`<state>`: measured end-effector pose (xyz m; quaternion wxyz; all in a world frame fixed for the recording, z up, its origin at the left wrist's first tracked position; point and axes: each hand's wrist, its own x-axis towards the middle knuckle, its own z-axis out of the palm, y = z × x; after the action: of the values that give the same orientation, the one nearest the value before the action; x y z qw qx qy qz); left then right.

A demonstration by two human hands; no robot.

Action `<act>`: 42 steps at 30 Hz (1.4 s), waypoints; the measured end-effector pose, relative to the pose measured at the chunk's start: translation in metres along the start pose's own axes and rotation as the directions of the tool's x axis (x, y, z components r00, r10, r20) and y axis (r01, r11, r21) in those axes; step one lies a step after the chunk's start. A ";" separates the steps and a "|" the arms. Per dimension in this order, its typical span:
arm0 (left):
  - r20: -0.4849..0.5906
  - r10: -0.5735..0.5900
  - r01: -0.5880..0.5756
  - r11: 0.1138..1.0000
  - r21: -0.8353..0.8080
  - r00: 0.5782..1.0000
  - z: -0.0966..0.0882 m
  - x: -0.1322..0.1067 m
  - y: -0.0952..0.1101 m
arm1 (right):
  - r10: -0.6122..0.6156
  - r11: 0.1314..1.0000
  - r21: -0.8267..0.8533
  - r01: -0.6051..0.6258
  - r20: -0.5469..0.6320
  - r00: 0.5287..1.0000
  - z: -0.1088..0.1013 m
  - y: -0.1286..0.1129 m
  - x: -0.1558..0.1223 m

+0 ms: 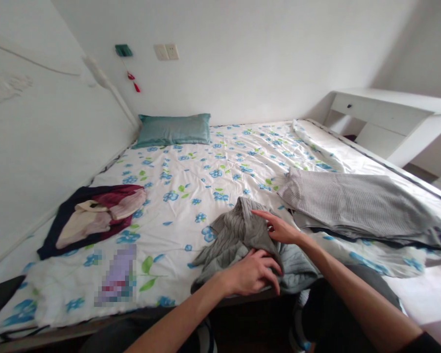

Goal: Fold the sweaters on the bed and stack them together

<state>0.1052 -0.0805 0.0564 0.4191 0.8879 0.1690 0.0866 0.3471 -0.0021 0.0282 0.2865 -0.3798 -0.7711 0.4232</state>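
A grey cable-knit sweater (238, 230) lies crumpled near the front edge of the bed. My left hand (255, 272) rests on its lower part, fingers apart and slightly bent, not gripping the cloth. Just beyond it, my right hand (281, 229) touches the upper part of the sweater. Its index finger is stretched out toward the ribbed collar, and the other fingers are partly curled with nothing visible in them. To the right lies a stack of flat garments (360, 203) with a light grey ribbed one on top.
A dark navy, maroon and cream garment (91, 218) lies at the left. Near it is a blurred purple item (117, 274). A green pillow (174, 130) sits at the wall on the flowered sheet (191, 171). A white desk (385, 115) stands at the right.
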 end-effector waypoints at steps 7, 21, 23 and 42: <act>-0.284 -0.169 0.184 0.983 0.025 0.944 -0.037 -0.028 -0.006 | 0.144 0.986 -0.091 -0.141 0.033 0.989 -0.018 0.013 -0.001; -0.767 -0.369 0.394 0.904 -0.165 0.525 -0.043 -0.074 -0.042 | 0.398 0.916 0.295 -0.274 -0.560 0.727 -0.056 0.028 -0.005; -0.806 -0.446 0.368 0.878 -0.308 0.390 -0.061 -0.082 -0.043 | 0.394 0.904 0.086 -0.418 -0.544 0.741 -0.057 0.024 -0.008; -0.688 -0.222 0.242 0.968 -0.069 0.691 -0.053 -0.047 -0.013 | 0.071 0.953 0.250 -0.173 0.369 0.927 0.010 -0.101 -0.041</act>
<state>0.0430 -0.0526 0.0788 0.3212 0.7686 0.4246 0.3547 0.3277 -0.0760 0.1062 0.1657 -0.3007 -0.7177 0.6058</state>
